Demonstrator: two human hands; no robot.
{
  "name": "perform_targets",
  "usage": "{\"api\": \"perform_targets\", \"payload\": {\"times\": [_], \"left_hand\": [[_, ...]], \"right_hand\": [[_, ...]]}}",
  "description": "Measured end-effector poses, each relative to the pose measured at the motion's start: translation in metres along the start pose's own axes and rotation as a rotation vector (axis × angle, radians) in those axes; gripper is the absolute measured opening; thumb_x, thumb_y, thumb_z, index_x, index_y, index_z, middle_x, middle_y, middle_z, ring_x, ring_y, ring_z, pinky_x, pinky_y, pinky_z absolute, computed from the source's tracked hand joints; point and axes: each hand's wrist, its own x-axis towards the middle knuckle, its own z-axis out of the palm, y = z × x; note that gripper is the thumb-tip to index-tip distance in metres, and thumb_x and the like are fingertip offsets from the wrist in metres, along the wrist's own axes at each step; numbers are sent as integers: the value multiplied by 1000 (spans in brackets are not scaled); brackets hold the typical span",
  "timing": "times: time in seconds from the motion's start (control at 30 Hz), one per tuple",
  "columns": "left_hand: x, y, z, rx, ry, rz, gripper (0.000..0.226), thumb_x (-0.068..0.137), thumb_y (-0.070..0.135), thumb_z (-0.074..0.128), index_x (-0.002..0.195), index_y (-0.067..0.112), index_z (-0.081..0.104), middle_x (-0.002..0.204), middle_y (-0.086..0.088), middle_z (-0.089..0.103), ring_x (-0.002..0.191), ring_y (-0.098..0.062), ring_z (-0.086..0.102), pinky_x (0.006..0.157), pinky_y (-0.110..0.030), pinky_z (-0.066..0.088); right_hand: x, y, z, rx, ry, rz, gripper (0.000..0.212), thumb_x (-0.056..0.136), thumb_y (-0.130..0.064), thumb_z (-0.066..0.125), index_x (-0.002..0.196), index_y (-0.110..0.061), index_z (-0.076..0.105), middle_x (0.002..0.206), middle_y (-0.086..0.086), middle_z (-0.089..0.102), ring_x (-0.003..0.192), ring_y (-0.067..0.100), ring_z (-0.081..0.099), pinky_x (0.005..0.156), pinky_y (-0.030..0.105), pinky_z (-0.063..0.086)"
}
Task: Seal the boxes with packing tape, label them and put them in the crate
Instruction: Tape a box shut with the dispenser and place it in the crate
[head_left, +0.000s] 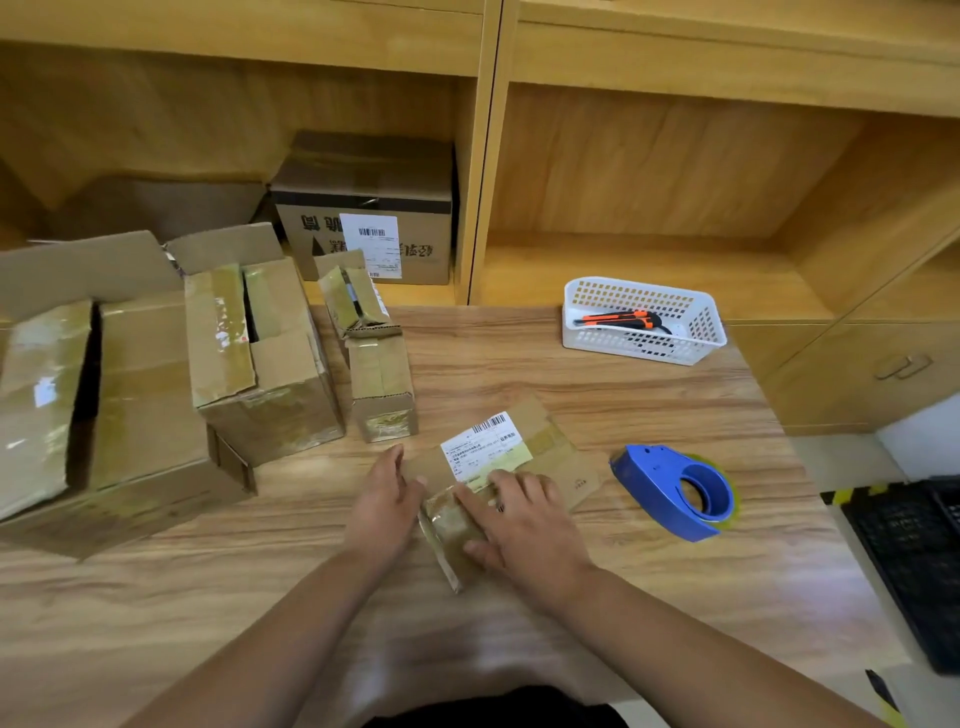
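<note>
A small flat cardboard box (550, 447) with a white label (485, 444) lies on the wooden table (649, 410) in front of me. My right hand (524, 525) presses flat on its taped near end, fingers spread. My left hand (387, 499) rests against the box's left edge with straight fingers. A blue tape dispenser (675, 491) with yellowish tape sits just right of the box. A black crate (919, 561) shows at the right edge, beyond the table.
Several open, taped cardboard boxes (260, 364) stand at the left, with two smaller ones (382, 384) beside them. A white basket (644, 319) holding orange utility knives sits at the back right. A labelled box (363, 218) stands in the shelf behind.
</note>
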Motion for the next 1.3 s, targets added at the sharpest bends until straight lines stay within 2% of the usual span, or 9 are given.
{"api": "perform_targets", "payload": {"times": [0.1,0.2,0.37,0.57,0.7,0.83,0.93,1.17,1.3], "left_hand": [[-13,-5,7,-43,-63,25,70,90,27,59,147,8,21,136,1,40,124,-12,38,105,-25,29],[-16,-14,6,-96,-111,-6,87,83,47,60,149,14,15,141,-2,41,130,-16,39,110,-39,32],[-11,-13,4,-109,-141,12,73,89,25,60,146,12,17,133,-6,48,125,-21,44,107,-41,36],[-9,-12,5,-132,-159,-7,73,89,14,60,145,6,15,130,-9,46,123,-22,43,105,-34,35],[-9,-15,6,-120,-160,-32,80,86,28,60,147,8,12,134,-11,41,127,-23,38,109,-42,33],[-8,-14,8,-77,-160,-21,73,91,18,57,147,8,12,133,-10,39,127,-23,35,108,-36,30],[-7,-16,8,-57,-156,-11,74,91,21,57,147,8,11,134,-12,39,127,-25,35,109,-40,30],[-7,-13,10,-62,-158,-36,74,93,21,54,148,8,8,138,-15,37,128,-27,35,108,-38,31],[-17,-9,17,-62,-83,-34,72,95,20,49,150,9,3,145,-15,32,133,-25,30,108,-28,24]], "right_hand": [[0,-8,6,15,-78,-28,54,87,-59,30,136,-37,41,135,10,51,117,29,46,102,45,41],[1,-11,7,20,-143,10,52,94,-59,18,137,-40,40,140,10,49,125,31,50,102,48,41],[9,3,8,-3,-108,-6,46,96,-56,18,136,-45,39,145,13,42,134,35,39,106,48,21],[10,26,7,-23,-127,57,48,99,-53,7,139,-47,32,147,14,40,136,35,35,107,49,18],[11,42,7,-40,-172,101,48,99,-54,6,140,-47,30,147,14,39,139,35,28,108,49,14],[9,68,7,6,-127,169,64,79,-68,-23,139,-57,-5,157,5,-16,141,26,-25,111,45,-18],[10,82,1,-22,-179,177,75,66,-70,-36,137,-54,-13,156,3,-22,136,23,-35,111,47,-20],[10,72,3,-9,-189,272,81,66,-70,-35,141,-46,-15,159,4,-11,143,27,-22,113,45,-18],[8,47,1,-44,-110,221,80,86,-70,-7,146,-31,30,153,16,27,140,37,23,112,49,9]]}}
